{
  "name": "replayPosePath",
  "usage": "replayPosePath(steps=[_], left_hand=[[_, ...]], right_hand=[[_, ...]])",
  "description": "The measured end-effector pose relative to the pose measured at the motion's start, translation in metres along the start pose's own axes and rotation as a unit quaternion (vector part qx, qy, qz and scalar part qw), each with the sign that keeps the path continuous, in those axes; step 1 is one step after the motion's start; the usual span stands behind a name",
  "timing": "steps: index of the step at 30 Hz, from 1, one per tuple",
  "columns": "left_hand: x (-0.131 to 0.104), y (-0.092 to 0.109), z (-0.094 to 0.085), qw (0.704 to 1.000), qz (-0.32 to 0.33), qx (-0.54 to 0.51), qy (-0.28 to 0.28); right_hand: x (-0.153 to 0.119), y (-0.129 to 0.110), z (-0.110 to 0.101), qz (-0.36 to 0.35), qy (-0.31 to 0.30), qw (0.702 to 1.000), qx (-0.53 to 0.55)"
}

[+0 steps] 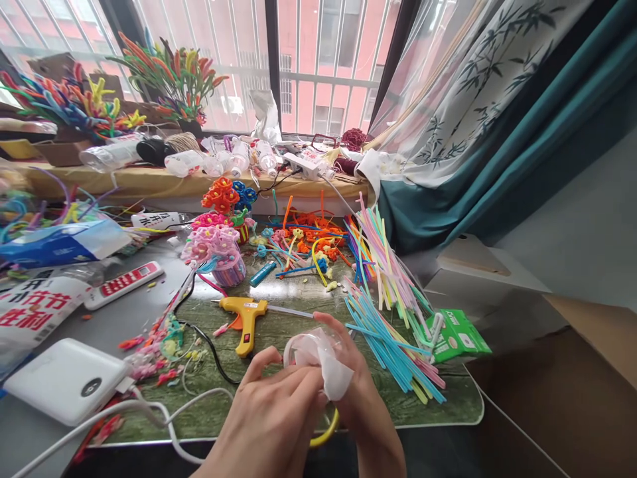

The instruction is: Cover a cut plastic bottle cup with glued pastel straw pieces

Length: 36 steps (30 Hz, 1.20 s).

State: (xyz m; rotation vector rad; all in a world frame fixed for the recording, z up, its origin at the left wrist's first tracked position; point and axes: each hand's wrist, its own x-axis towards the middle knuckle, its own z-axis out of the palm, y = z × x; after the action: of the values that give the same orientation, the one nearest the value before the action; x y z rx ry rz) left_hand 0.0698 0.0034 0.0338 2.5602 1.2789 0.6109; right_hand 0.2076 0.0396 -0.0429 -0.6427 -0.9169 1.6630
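Near the table's front edge my two hands meet around a small clear plastic cup [289, 350] with white tissue [334, 372] in and over it. My right hand [355, 378] wraps the cup's far side, its index finger stretched toward the glue stick. The fingers of my left hand [279, 398] press into the tissue at the opening; their tips are hidden. Just beyond lies a yellow glue gun [245, 318], nozzle to the left. A yellow pipe cleaner [326, 435] curves below my hands.
Blue straws [383, 342] and pastel ones lie at right by a green packet [458, 335]. Pipe-cleaner flowers [212, 245] stand in a striped pot [229, 271]. At left are a white power bank [64, 380] with cables and a red-white power strip [124, 284]. Bottles line the windowsill [318, 189].
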Motion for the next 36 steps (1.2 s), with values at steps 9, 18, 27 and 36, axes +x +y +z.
replayPosePath(steps=[9, 18, 27, 36], left_hand=[[-0.003, -0.009, 0.031, 0.986, 0.093, 0.012, 0.135], [-0.016, -0.018, 0.010, 0.989, 0.132, 0.028, 0.052], [-0.010, -0.013, 0.001, 0.998, 0.031, -0.027, 0.048], [-0.013, -0.026, 0.006, 0.980, -0.009, -0.148, 0.130]], right_hand=[[0.002, 0.009, -0.002, 0.020, 0.055, 0.998, 0.019], [0.002, 0.018, 0.008, 0.096, -0.021, 0.987, 0.127], [-0.003, 0.001, 0.016, 0.065, -0.019, 0.995, 0.072], [0.002, 0.014, 0.021, 0.067, 0.048, 0.996, -0.036]])
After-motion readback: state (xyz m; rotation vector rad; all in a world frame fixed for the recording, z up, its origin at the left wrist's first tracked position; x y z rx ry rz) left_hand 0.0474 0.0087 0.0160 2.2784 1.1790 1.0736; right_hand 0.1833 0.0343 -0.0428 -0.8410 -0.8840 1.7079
